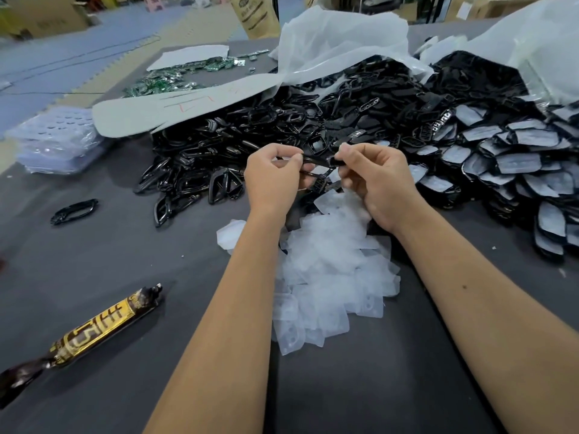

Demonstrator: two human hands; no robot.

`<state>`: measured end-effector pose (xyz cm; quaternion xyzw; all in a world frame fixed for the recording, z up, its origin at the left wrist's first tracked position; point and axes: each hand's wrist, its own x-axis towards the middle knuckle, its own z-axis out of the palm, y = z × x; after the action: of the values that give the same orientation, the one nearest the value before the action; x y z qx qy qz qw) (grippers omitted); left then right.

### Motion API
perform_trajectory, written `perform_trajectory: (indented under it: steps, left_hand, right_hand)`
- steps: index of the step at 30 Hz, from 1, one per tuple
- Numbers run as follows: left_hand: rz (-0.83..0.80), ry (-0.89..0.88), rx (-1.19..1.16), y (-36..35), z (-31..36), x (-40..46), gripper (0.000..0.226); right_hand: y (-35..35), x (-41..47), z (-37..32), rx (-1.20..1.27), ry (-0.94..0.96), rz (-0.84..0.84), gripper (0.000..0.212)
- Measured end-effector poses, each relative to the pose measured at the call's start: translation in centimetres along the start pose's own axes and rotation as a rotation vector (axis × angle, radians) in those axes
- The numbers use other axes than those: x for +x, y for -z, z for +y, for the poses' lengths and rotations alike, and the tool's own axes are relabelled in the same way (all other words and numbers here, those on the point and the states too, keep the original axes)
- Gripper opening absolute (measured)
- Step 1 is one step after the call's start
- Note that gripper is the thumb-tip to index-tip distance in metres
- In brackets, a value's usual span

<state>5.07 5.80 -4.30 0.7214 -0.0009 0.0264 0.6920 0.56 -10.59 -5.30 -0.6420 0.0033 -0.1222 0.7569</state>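
Landmark: the film pile (329,270) on the table (125,252). Far left of it, the gold tube (94,333) and a stray frame (75,211) lie loose; an elbow swung that way could knock them off. Up-left of it, the frame heap (219,158) slopes toward you and is easy to snag. Over the pile's far end your left hand (272,180) pinches one end of a black part (316,166), fingers curled tight. Your right hand (376,180) pinches the other end, narrow thumb-and-forefinger grip. The part is off the table, between both hands. Twist too hard and it may flex or snap. If your pinch slips, it drops into the films and hides. Right of the pile, the filmed heap (507,170) sits near your right wrist; nudge it and the sorted parts mix.
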Motion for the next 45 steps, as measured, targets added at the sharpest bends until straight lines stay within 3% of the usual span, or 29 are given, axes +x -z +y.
perform_trajectory:
  steps: [5, 11, 22, 31, 37, 43, 45]
  left_hand:
    - [0.02, 0.002, -0.058, -0.2, -0.2, -0.1, 0.009]
    - [-0.071, 0.004, -0.063, -0.8, 0.4, -0.4, 0.01]
    - [-0.178, 0.038, -0.097, -1.1, 0.1, -0.4, 0.015]
    - [-0.1, -0.085, 0.002, -1.4, -0.2, -0.4, 0.017]
    - [-0.149, -0.099, -0.004, -1.2, -0.2, -0.5, 0.014]
    - [-0.129, -0.171, 0.068, -1.1, -0.1, -0.7, 0.025]
    - [-0.149, -0.149, 0.019, -0.9, 0.0, -0.7, 0.024]
  right_hand:
    - [-0.1, -0.2, 0.4, -0.052, 0.133, 0.072, 0.009]
    - [-0.8, -0.4, 0.7, -0.196, 0.204, 0.188, 0.011]
    - [-0.7, -0.2, 1.0, -0.341, 0.203, 0.292, 0.014]
    - [-1.0, 0.0, 1.1, -0.461, 0.212, 0.295, 0.015]
    - [-1.0, -0.4, 0.7, -0.443, 0.201, 0.307, 0.01]
    - [-1.5, -0.7, 0.4, -0.676, 0.356, 0.44, 0.029]
    - [-1.1, -0.6, 0.2, -0.635, 0.271, 0.44, 0.037]
